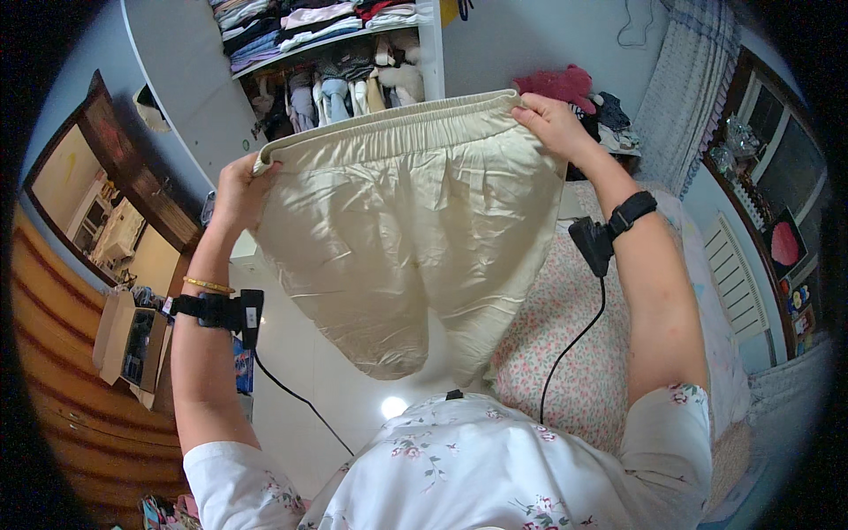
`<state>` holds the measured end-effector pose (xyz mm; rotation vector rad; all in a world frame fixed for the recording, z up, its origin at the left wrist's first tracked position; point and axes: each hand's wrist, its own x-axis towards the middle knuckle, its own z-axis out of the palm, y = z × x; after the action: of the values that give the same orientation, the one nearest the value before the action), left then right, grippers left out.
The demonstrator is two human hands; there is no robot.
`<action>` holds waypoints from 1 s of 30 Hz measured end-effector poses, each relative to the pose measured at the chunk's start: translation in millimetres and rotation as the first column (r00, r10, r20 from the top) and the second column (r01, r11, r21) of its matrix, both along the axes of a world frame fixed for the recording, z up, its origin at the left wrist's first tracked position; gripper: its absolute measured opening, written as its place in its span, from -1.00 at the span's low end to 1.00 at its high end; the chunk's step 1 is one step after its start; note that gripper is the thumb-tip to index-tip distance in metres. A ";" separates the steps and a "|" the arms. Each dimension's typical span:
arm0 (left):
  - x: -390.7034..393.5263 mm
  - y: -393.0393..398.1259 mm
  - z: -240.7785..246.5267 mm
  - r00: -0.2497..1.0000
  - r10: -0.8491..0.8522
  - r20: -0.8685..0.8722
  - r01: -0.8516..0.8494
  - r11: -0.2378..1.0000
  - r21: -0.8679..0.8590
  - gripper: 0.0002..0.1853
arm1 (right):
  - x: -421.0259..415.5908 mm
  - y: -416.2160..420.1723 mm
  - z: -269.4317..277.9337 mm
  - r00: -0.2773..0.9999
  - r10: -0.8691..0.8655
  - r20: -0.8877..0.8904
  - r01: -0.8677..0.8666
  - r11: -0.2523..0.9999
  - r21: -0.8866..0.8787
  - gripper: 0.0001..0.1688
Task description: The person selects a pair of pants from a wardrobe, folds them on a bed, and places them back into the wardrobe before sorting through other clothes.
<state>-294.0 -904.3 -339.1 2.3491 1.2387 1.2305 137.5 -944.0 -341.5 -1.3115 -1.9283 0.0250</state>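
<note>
A pair of cream satin trousers [404, 232] with an elastic waistband hangs spread out in mid-air before me. My left hand [242, 192] grips the left end of the waistband. At the other end, a little higher, my right hand [553, 126] pinches the waistband between thumb and fingers. The legs hang down towards my chest, wrinkled and narrowing at the bottom. Each forearm wears a black strapped device with a cable. Parts of my fingers are hidden behind the fabric.
Beyond the trousers stands an open wardrobe with a shelf [324, 43] of folded clothes and garments hanging below. On the right is a bed with a floral cover [563, 331]. An open cardboard box [116, 338] lies at the left, by a wooden cabinet [59, 391].
</note>
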 end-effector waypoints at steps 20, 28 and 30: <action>80.0 -14.5 -69.3 0.769 -0.020 0.639 0.459 0.712 -0.531 -0.74 | -76.1 -24.9 -68.7 0.459 0.043 -0.887 -0.487 0.848 -0.211 -0.77; 126.9 -46.3 -59.4 0.854 -0.238 0.463 0.482 0.696 -0.532 -0.71 | -135.9 -43.0 -66.2 0.663 0.050 -0.747 -0.457 0.818 -0.350 -0.77; 131.5 -46.7 -57.7 0.817 -0.294 0.496 0.556 0.632 -0.540 -0.69 | -139.3 -45.0 -62.7 0.698 0.076 -0.712 -0.464 0.805 -0.369 -0.69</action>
<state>-162.5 -951.1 -396.8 1.6335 0.7302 0.8057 -1.8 -989.0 -404.2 -1.0809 -1.4792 1.1244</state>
